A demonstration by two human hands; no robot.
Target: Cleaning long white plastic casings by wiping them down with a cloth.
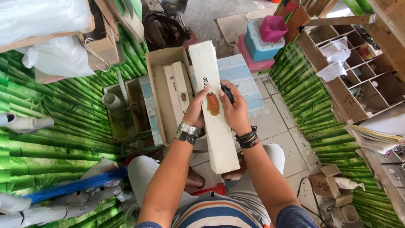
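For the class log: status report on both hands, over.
Left hand and right hand both grip long white box. Right also holds dark object. Nothing blocking.

Bamboo-print walls (pixel 50 122), tiled floor (pixel 274 122) (pale), wooden pigeonhole shelf (pixel 358 80), daylight

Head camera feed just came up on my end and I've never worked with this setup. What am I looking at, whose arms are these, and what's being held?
There is one picture, taken by a camera worn on a person's head and looking down, so the two bare arms coming up from the bottom are that person's own. They seem to be seated; their knees show below. The left hand, with a metal wristband, and the right hand, with dark bracelets, both grip a long white box with a small orange picture on it. The right hand also holds a small dark object, too hidden to identify. Just beyond, an open cardboard carton holds similar white boxes. Green bamboo-patterned sheeting covers the surfaces on both sides, and a wooden pigeonhole shelf stands to the right.
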